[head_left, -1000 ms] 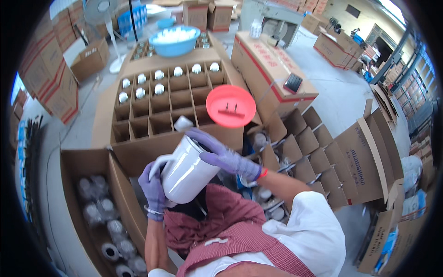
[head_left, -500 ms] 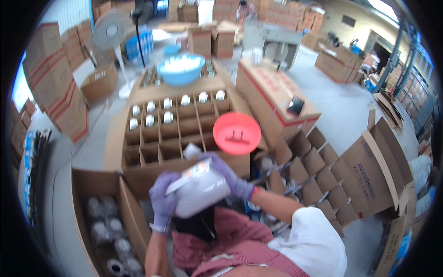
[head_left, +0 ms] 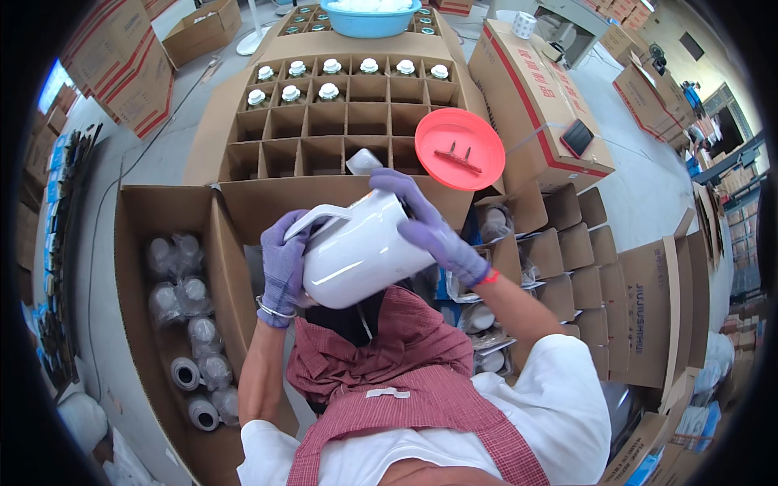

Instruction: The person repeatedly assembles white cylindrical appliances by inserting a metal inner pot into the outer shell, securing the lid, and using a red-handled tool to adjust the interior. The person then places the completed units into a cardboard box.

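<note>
Over my lap I hold a white jug with a curved handle, tilted, between both gloved hands. My left hand grips it at the handle side near one end. My right hand is wrapped round its other end, fingers over the top. The jug's end under my right hand is partly hidden. Just beyond my hands, a small white piece rests in a front cell of the divided carton. In the back cells of that carton stand several silvery bottle-like inserts with white tops.
A red plastic dish with a dark red tool sits on the carton's right corner. At left, an open carton holds several plastic-wrapped parts. Another divided carton lies open at right. A blue basin stands at the back.
The view has tipped down toward my lap and sharpened. The jug has turned, so its handle and smooth side now show clearly. Both hands still hold it.
</note>
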Motion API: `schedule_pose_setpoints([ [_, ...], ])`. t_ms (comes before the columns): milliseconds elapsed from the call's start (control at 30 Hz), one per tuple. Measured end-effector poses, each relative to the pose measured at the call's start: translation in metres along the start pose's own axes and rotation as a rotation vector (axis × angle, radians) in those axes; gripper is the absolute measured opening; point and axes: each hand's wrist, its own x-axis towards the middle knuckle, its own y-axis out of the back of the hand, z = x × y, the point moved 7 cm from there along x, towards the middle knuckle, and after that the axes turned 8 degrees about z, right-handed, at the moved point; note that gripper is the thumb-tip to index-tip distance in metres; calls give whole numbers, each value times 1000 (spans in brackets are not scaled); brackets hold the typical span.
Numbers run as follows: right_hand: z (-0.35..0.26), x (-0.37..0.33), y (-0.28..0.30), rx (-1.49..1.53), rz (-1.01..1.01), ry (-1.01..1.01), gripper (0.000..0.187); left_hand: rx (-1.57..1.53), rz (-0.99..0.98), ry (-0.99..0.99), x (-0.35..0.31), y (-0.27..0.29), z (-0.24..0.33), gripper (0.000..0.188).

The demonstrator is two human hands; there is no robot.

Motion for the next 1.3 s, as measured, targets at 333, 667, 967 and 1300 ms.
schedule_pose_setpoints([
  [333,66,7,-20,93,103,-170,52,56,93,33,-19,35,-52,27],
  [667,206,143,43,-930,221,-210,68,-1360,319,556,-4,28,-116,44],
  [967,65,123,-65,-83,27,58,47,-1300,310,496,-19,34,-109,40],
  [1300,48,67,-49,-141,-170,-134,42,287,336,-53,-49,75,-84,22],
])
